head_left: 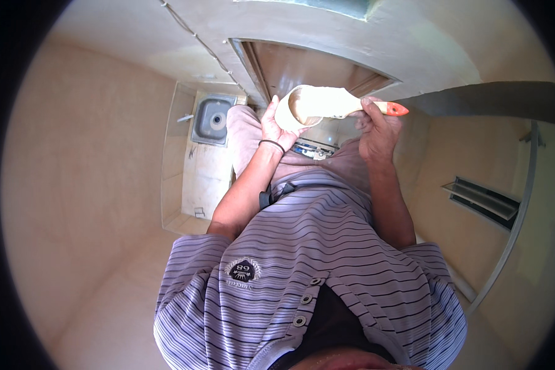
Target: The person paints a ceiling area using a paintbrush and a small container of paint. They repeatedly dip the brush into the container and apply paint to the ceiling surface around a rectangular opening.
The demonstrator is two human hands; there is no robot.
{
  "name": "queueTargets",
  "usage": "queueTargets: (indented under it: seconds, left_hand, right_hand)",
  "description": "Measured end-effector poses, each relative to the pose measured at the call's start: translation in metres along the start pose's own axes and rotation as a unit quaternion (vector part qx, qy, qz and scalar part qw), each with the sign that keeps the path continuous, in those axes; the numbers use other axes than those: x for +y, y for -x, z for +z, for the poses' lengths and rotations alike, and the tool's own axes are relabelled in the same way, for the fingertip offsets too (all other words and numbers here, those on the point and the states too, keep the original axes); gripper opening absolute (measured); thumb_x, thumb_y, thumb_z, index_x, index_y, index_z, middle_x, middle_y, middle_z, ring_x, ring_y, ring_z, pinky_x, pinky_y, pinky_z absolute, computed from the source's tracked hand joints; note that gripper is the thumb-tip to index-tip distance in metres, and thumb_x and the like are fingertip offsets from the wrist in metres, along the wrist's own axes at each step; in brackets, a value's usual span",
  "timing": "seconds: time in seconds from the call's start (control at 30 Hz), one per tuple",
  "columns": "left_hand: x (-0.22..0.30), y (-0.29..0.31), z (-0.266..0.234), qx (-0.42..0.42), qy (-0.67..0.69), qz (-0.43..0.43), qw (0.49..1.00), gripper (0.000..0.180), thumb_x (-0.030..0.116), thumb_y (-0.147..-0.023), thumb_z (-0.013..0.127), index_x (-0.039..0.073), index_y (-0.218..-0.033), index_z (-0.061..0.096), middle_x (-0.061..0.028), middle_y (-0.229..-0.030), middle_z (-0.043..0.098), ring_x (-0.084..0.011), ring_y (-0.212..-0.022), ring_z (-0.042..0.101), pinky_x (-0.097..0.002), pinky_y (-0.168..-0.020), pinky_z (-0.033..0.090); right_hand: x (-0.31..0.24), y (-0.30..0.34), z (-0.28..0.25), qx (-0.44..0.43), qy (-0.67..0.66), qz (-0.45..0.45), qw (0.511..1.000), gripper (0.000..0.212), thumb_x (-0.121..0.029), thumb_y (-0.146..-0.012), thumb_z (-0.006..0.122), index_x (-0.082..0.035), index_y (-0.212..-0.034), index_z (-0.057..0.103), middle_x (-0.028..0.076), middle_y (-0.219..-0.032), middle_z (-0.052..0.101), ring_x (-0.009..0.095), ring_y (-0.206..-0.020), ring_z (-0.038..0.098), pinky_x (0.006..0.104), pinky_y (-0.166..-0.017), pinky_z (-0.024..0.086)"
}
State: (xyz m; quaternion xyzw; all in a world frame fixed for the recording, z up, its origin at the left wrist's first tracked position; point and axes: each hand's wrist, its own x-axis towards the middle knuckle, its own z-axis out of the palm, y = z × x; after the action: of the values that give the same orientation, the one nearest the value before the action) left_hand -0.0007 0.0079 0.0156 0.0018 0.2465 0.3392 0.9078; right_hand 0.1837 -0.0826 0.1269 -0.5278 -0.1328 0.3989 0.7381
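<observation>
A wide paintbrush [351, 105] with a pale wooden handle and a red tip is gripped by my right hand [379, 131]. Its bristle end looks bright white and overexposed, and it lies over the rim of a round, pale tub [282, 116]. My left hand [277, 128] supports that tub from the left and below, fingers wrapped round its side. Inside the tub a brownish shade shows on the wall; the contents are mostly hidden by the brush. Both hands are held out in front of my body, above my lap.
At left, a grey sink basin [214, 120] is set in a pale tiled counter [203, 179]. A brown wooden door [308, 65] stands ahead. A cable [194, 37] runs along the wall beside it. On the right are a small louvred window [484, 200] and a long pale pipe [517, 240].
</observation>
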Motion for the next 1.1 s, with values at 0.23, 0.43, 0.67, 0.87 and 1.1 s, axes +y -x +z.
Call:
queueTargets:
  seconds: [0.23, 0.43, 0.67, 0.87, 1.1]
  left_hand:
    - [0.001, -0.004, -0.013, -0.030, 0.050, -0.009, 0.998, 0.054, 0.056, -0.095, 0.055, 0.016, -0.131, 0.059, -0.0091, -0.131, 0.063, -0.0326, -0.119, 0.060, -0.0527, -0.084, 0.053]
    - [-0.003, -0.003, -0.008, 0.029, 0.065, -0.009, 0.997, 0.056, 0.059, -0.096, 0.048, 0.016, -0.130, 0.059, -0.0095, -0.127, 0.065, -0.0339, -0.113, 0.064, -0.0524, -0.081, 0.054]
    - [-0.002, -0.003, -0.017, 0.035, 0.026, -0.010, 0.999, 0.058, 0.064, -0.095, 0.045, 0.020, -0.130, 0.059, -0.0084, -0.125, 0.067, -0.0360, -0.107, 0.067, -0.0522, -0.075, 0.057]
    - [-0.001, -0.002, -0.011, -0.016, 0.034, -0.025, 0.999, 0.054, 0.061, -0.096, 0.046, 0.020, -0.128, 0.061, -0.0086, -0.121, 0.068, -0.0337, -0.105, 0.068, -0.0506, -0.071, 0.058]
    - [-0.001, -0.003, -0.012, -0.017, 0.037, -0.010, 0.999, 0.055, 0.061, -0.092, 0.055, 0.020, -0.128, 0.060, -0.0083, -0.126, 0.066, -0.0297, -0.110, 0.064, -0.0478, -0.079, 0.051]
  right_hand:
    - [0.032, -0.008, -0.028, -0.031, -0.235, 0.239, 0.942, 0.021, -0.019, -0.095, 0.065, -0.003, -0.106, 0.059, 0.010, -0.092, 0.068, 0.019, -0.077, 0.064, 0.0297, -0.064, 0.050]
    - [0.043, -0.010, -0.036, -0.068, -0.396, 0.268, 0.876, 0.028, -0.023, -0.096, 0.062, -0.001, -0.113, 0.058, 0.013, -0.102, 0.067, 0.022, -0.084, 0.063, 0.0318, -0.072, 0.051]
    - [-0.003, -0.047, -0.041, -0.177, -0.514, 0.112, 0.832, 0.034, -0.018, -0.100, 0.057, 0.004, -0.126, 0.055, 0.018, -0.113, 0.066, 0.024, -0.092, 0.059, 0.0362, -0.081, 0.048]
    - [-0.108, -0.094, -0.013, -0.169, -0.472, -0.056, 0.864, 0.030, -0.014, -0.100, 0.058, 0.002, -0.125, 0.056, 0.018, -0.114, 0.065, 0.023, -0.091, 0.057, 0.0357, -0.082, 0.048]
    - [-0.229, -0.067, 0.096, -0.030, 0.177, -0.657, 0.732, 0.012, -0.008, -0.091, 0.067, -0.008, -0.103, 0.068, 0.010, -0.114, 0.065, 0.025, -0.107, 0.064, 0.0403, -0.089, 0.054]
